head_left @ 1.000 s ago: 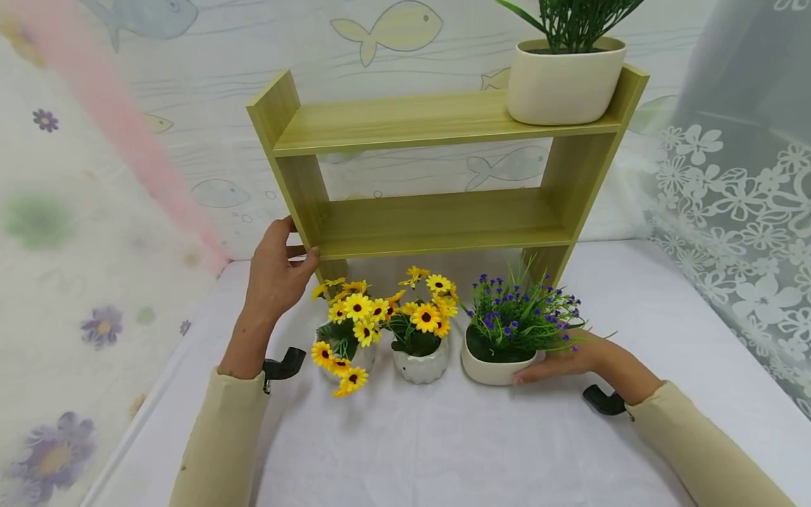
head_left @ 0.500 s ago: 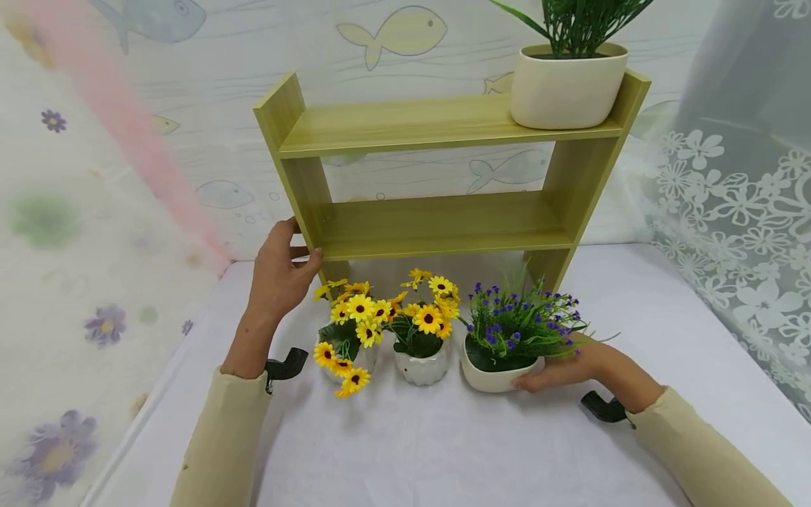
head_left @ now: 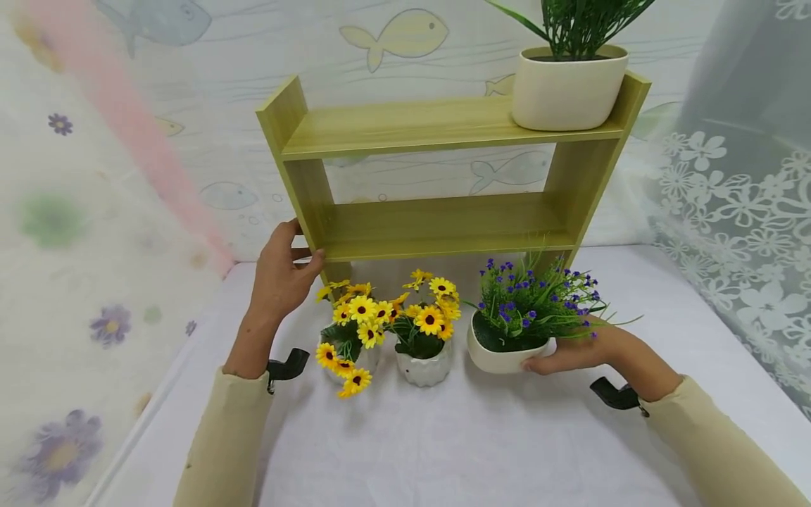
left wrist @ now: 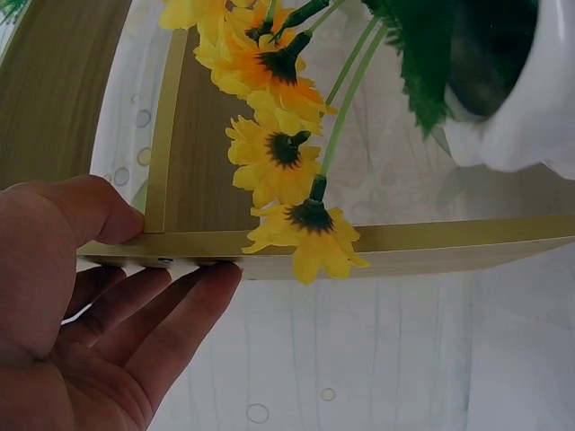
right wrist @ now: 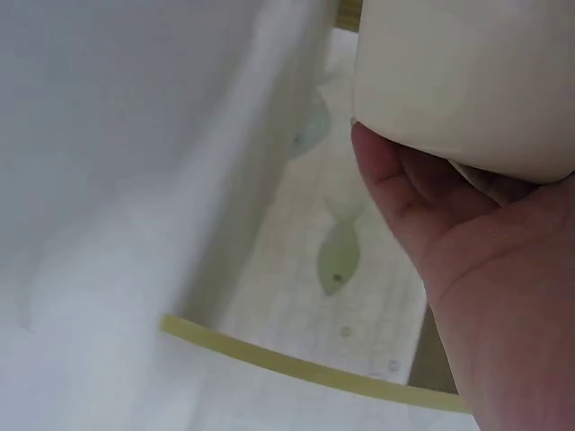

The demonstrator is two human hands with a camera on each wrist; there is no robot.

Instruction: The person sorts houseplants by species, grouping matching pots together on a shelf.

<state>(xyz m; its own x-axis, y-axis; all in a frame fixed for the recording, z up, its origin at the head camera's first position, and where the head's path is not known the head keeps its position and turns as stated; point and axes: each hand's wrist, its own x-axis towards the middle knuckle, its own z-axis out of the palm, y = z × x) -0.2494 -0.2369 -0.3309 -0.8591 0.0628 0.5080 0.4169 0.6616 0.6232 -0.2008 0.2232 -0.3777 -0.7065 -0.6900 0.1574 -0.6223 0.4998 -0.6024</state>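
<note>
My left hand (head_left: 279, 274) grips the left side panel of the wooden shelf (head_left: 437, 229). In the left wrist view, the thumb (left wrist: 99, 206) is on one side of the panel's edge and the fingers are on the other. My right hand (head_left: 583, 348) holds the right side of a white oval pot (head_left: 500, 360) with purple flowers (head_left: 538, 299). This pot appears slightly raised from the cloth. In the right wrist view, my fingers (right wrist: 395, 193) reach under the pot's bottom. Two white pots with yellow flowers, a left one (head_left: 361, 310) and a middle one (head_left: 424, 370), stand before the shelf.
A larger cream pot (head_left: 567, 91) with a green plant stands on the shelf's top board, at the right end. White cloth (head_left: 431, 443) covers the table. A fish-patterned curtain (head_left: 222, 120) hangs behind, and a lace curtain (head_left: 741, 211) at the right.
My right hand has lifted the purple-flowered pot a little and shifted it to the right. My left hand keeps its hold on the shelf panel. The whole view has drifted slightly.
</note>
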